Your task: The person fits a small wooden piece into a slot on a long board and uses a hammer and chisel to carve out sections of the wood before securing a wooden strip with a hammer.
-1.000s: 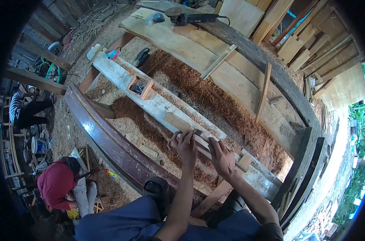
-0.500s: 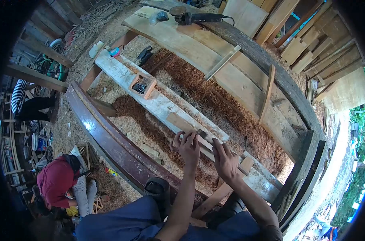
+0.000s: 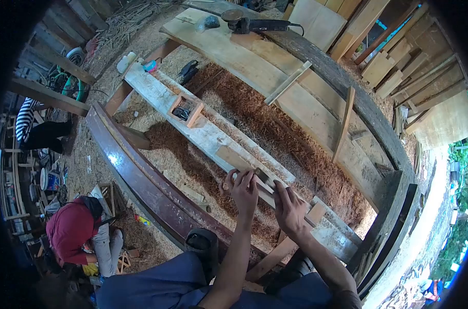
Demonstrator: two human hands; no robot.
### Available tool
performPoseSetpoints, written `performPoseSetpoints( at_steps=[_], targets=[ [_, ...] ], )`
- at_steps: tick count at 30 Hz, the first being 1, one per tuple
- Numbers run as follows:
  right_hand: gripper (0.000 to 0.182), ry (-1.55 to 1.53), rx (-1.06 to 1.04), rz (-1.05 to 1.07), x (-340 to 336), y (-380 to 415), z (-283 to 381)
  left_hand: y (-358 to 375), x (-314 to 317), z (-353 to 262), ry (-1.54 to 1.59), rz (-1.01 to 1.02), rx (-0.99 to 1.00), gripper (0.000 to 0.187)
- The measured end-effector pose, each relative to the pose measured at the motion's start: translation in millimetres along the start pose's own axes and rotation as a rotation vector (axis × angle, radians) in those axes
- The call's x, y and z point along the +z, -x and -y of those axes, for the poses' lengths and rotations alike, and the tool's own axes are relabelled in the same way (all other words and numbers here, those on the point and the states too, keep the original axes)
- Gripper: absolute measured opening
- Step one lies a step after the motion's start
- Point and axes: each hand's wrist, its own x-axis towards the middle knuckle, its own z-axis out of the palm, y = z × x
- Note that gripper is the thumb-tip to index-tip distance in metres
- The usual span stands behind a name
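Between my hands is a small flat metal blade [image 3: 265,178], dark at one end with a bright shiny face; its exact kind is hard to make out. My left hand [image 3: 242,191] pinches it at the left end, thumb and fingertips closed. Fingers of my right hand [image 3: 289,208] are closed on its right end. Below both hands lies a pale-smeared wooden plank [image 3: 213,135], with a flat strip of lighter wood [image 3: 233,156] on it beside my left hand.
A small wooden box [image 3: 185,111] of dark metal pieces sits on the plank. An angle grinder [image 3: 254,24] rests on boards at the back. A curved varnished beam [image 3: 136,167] runs along the left. Lower left, a person in a red top [image 3: 71,232] bends over.
The blade has tilted between my fingers, and its shiny face now shows more. Both hands stay in nearly the same place; the view has shifted slightly.
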Motion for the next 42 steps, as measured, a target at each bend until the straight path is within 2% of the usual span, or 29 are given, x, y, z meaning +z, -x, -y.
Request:
performPoseSetpoints(
  at_steps=[3,4,5,8,9,11,12,14,15,17,19,21,23,24,27,30,32,37,42],
  targets=[
    [0.041,0.030,-0.064,0.047,4.0,2.3,-7.9,2.8,-4.9,-2.7,0.013,0.020,0.013,0.018],
    [0.042,0.175,0.063,0.222,5.5,0.6,-7.4,2.7,-3.7,-2.0,0.034,0.017,0.023,0.018],
    [0.042,0.179,0.063,0.215,3.2,0.4,-6.2,1.1,-2.3,-0.8,0.055,0.013,0.037,0.019],
    [0.040,-0.008,0.007,-0.026,0.3,5.0,0.8,0.8,-4.5,-0.4,-0.044,0.045,0.044,0.022],
    [0.040,-0.008,0.015,-0.020,1.4,6.7,1.4,3.2,-4.5,2.5,-0.046,0.054,0.040,0.022],
    [0.038,0.123,0.036,0.201,4.7,3.2,-2.5,1.1,0.7,5.0,0.208,0.008,0.034,0.022],
    [0.037,0.057,0.049,0.171,6.9,4.0,-3.3,0.7,0.3,2.8,0.211,0.004,0.037,0.022],
    [0.037,-0.001,0.013,0.083,5.8,7.5,-3.3,1.4,-1.3,0.7,-0.020,0.015,0.043,0.025],
    [0.036,-0.062,-0.005,0.006,4.7,12.3,-1.3,3.0,-2.2,2.8,-0.026,0.019,0.037,0.025],
    [0.034,-0.055,-0.007,0.010,5.8,11.7,-3.4,2.3,0.4,3.4,0.075,0.007,0.036,0.023],
    [0.034,0.009,0.171,0.166,4.2,5.3,-4.9,3.9,-2.2,-2.8,0.026,0.008,0.033,0.021],
    [0.032,-0.050,0.166,0.106,0.1,3.4,-2.4,0.0,-2.3,-2.9,-0.032,-0.006,0.024,0.019],
    [0.031,-0.181,0.254,0.014,-0.9,6.9,-1.3,-1.1,-5.1,2.4,0.031,0.067,0.036,0.016],
    [0.031,-0.218,0.320,0.072,-6.0,3.1,2.1,-2.2,-9.1,2.2,0.033,0.069,0.036,0.016],
    [0.032,-0.195,0.347,0.117,0.4,7.8,-11.2,-11.4,-20.3,9.3,0.126,0.027,0.003,0.018],
    [0.032,-0.211,0.436,0.170,-0.5,14.2,-11.8,-27.2,-21.7,24.4,0.170,0.118,0.026,0.023],
    [0.032,-0.226,0.452,0.177,-2.3,13.9,-12.6,-35.0,-22.0,25.4,0.239,0.383,0.022,0.026],
    [0.032,-0.266,0.466,0.179,-6.8,7.9,-11.9,-39.4,-34.2,24.3,0.165,0.467,0.125,0.029],
    [0.032,-0.313,0.312,0.104,3.2,9.5,-17.3,-32.3,-36.1,25.1,-0.004,0.486,0.201,0.031]
  ],
)
